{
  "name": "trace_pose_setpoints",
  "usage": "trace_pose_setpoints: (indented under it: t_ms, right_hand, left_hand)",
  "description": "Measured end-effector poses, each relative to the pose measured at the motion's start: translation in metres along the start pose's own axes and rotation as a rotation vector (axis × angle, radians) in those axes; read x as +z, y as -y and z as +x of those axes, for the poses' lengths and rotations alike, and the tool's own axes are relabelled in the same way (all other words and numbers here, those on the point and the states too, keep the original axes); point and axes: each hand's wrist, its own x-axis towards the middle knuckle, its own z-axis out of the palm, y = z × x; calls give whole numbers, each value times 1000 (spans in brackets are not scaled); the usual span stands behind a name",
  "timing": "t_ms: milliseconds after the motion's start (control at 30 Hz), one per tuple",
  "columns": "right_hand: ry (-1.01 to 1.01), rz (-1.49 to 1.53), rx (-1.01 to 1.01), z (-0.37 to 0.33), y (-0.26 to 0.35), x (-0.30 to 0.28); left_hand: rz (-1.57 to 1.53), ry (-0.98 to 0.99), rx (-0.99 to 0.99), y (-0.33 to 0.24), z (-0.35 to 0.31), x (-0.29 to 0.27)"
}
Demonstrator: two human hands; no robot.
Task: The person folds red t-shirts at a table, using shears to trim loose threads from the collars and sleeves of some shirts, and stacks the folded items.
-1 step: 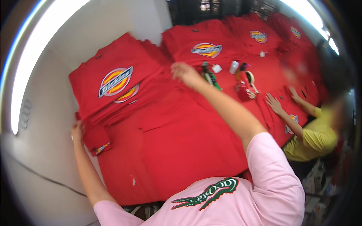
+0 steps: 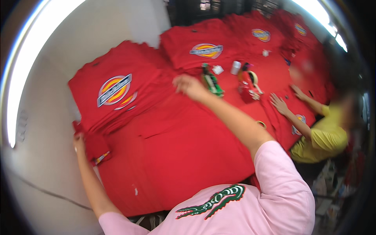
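Observation:
Red T-shirts with an oval yellow-and-orange emblem lie in a stack (image 2: pixel 84 84) at the left, part of a second emblem showing below the top one. My left hand (image 2: pixel 79 144) is closed on the edge of a small folded red piece, probably a sleeve (image 2: pixel 98 145), at the table's left side. My right hand (image 2: pixel 190 87) is over the stack's right side, fingers curled inward against red cloth. Blur hides whether cloth is pinched in them. Between my arms spreads smooth red fabric (image 2: pixel 192 145).
More red shirt piles (image 2: pixel 178 43) line the back. Near my right forearm lie a green-and-black item (image 2: pixel 211 81), a white cylinder (image 2: pixel 235 67), a red item (image 2: pixel 246 88) and a tape roll (image 2: pixel 261 124). A co-worker in yellow (image 2: pixel 325 137) presses both hands on shirts at the right.
The top shirt on the left stack has shifted downward, covering more of the lower emblem. My right hand sits slightly lower and further left. The whole view has moved a little.

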Motion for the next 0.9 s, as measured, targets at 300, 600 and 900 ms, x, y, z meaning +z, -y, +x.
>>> trace_pose_setpoints:
  t_ms: [300, 600, 900]
  right_hand:
    - [-117, -936, 175, -458, 35, -52]
    - [-126, -1111, 581, -708, 105, -130]
    - [88, -971, 634, -871, 86, -227]
  left_hand:
    - [24, 186, 520, -102, -390, 282]
    - [-259, 881, 737, -277, -708, 441]
    - [-35, 793, 814, -327, -845, 565]
